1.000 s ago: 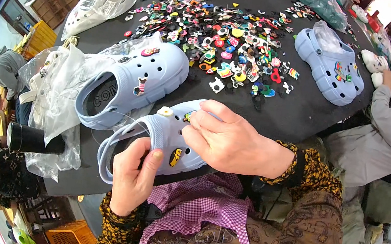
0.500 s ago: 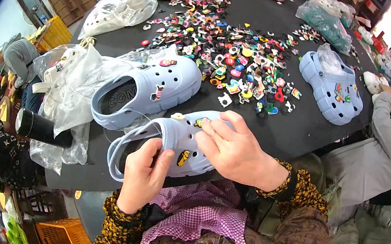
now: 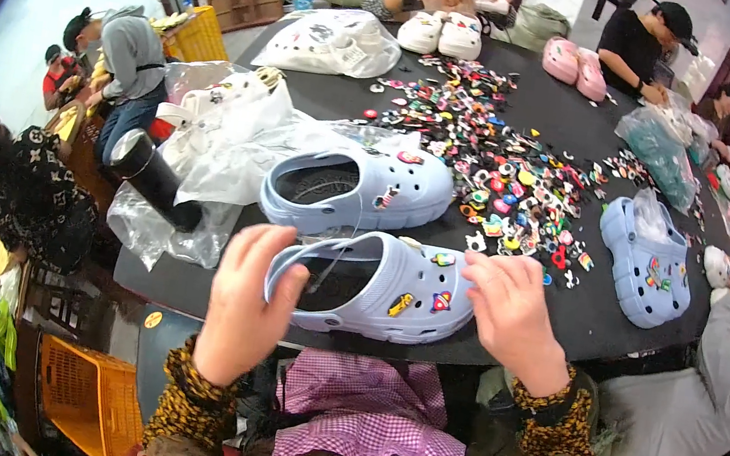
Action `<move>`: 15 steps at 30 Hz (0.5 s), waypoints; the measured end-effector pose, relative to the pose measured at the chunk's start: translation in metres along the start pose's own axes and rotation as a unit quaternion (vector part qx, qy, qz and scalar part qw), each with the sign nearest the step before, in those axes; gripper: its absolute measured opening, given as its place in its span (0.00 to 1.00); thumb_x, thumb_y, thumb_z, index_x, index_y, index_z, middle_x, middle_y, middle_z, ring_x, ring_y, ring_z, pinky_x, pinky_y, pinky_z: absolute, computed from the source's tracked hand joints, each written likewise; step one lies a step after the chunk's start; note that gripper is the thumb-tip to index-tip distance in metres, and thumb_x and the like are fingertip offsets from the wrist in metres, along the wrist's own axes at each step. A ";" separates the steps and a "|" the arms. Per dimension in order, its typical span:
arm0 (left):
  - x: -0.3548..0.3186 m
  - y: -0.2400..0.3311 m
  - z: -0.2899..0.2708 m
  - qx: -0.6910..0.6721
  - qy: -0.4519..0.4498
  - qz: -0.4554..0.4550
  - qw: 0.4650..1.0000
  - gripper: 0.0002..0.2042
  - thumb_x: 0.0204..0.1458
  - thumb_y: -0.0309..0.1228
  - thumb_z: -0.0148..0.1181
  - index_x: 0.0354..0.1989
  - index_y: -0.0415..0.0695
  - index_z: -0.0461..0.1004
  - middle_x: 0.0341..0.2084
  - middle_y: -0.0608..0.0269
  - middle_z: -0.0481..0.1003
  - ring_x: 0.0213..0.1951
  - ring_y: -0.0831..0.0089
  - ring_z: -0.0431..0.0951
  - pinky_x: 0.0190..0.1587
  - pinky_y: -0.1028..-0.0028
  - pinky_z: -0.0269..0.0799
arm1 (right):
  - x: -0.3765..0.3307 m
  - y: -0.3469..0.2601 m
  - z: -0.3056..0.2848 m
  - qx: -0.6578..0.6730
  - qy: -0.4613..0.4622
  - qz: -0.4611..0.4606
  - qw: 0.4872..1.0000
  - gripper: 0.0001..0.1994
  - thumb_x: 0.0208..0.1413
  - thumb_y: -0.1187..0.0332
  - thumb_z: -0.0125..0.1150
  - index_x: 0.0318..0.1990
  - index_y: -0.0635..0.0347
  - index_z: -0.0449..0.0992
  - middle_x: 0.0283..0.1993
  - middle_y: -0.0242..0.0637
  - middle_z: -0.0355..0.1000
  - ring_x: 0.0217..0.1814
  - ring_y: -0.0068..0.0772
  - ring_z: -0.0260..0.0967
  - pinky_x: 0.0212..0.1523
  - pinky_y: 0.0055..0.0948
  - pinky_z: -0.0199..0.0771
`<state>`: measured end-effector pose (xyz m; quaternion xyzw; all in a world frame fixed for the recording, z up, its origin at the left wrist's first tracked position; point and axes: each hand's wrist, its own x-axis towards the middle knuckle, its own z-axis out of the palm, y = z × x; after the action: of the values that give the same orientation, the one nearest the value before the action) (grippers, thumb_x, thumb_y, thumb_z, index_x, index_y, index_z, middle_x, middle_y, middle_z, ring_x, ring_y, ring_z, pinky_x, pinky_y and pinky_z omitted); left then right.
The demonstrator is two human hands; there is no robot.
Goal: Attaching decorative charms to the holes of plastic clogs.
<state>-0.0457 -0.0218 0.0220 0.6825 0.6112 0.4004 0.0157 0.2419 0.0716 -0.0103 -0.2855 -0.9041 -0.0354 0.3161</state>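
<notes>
A light blue clog (image 3: pixel 363 307) lies in front of me, toe to the right, its upper dotted with holes. It carries a yellow charm (image 3: pixel 401 305), a red and blue charm (image 3: pixel 440 301) and a green and yellow charm (image 3: pixel 443 259). My left hand (image 3: pixel 244 304) grips the heel end, thumb and fingers around the strap. At the toe, my right hand (image 3: pixel 516 316) has curled fingers against the clog; part of their contact is hidden. Just beyond lies a second blue clog (image 3: pixel 407 192) with charms, touching or nearly touching the first. A clear thin loop hangs by the openings.
A heap of loose shoe charms (image 3: pixel 507 183) covers the table's middle. Another blue clog (image 3: pixel 648 272) stands right, white clogs (image 3: pixel 441 33) and pink clogs (image 3: pixel 576 66) farther off. Plastic bags (image 3: pixel 237 140) and a black cylinder (image 3: pixel 157 180) lie left. Several people work around the table.
My right hand has moved off the clog's upper to its toe, uncovering the red and blue charm. My left hand has shifted from the opening's edge to the heel. The view has tilted up.
</notes>
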 end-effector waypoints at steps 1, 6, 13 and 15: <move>0.003 -0.010 -0.006 0.020 0.006 -0.002 1.000 0.15 0.51 0.24 0.60 0.48 0.34 0.70 0.43 0.45 0.71 0.45 0.50 0.73 0.49 0.62 0.69 | 0.003 0.000 -0.004 -0.004 0.004 -0.001 1.000 0.15 0.47 0.75 0.60 0.45 0.60 0.71 0.50 0.39 0.73 0.50 0.38 0.68 0.53 0.40 0.61; 0.011 -0.068 -0.026 0.037 -0.038 -0.050 0.997 0.17 0.52 0.27 0.60 0.51 0.37 0.69 0.42 0.51 0.72 0.40 0.59 0.74 0.44 0.67 0.71 | 0.048 0.003 -0.007 0.025 0.022 -0.054 0.998 0.13 0.48 0.75 0.61 0.43 0.58 0.72 0.51 0.39 0.72 0.50 0.39 0.68 0.52 0.39 0.61; 0.019 -0.088 -0.023 0.000 -0.116 -0.080 0.990 0.20 0.52 0.27 0.60 0.55 0.38 0.67 0.47 0.51 0.70 0.39 0.61 0.74 0.43 0.67 0.72 | 0.096 -0.008 0.016 0.057 -0.028 -0.122 0.990 0.12 0.50 0.70 0.62 0.44 0.57 0.72 0.52 0.40 0.72 0.51 0.41 0.70 0.53 0.38 0.62; 0.024 -0.094 -0.022 -0.011 -0.107 -0.071 0.992 0.21 0.52 0.27 0.60 0.55 0.38 0.67 0.48 0.50 0.70 0.39 0.61 0.74 0.43 0.68 0.72 | 0.107 -0.014 0.022 0.058 -0.061 -0.122 0.989 0.14 0.51 0.68 0.62 0.45 0.59 0.72 0.52 0.42 0.71 0.51 0.44 0.70 0.54 0.40 0.63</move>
<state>-0.1365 0.0116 0.0013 0.6761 0.6484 0.3297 0.1173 0.1537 0.1182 0.0369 -0.1563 -0.9501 -0.0041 0.2698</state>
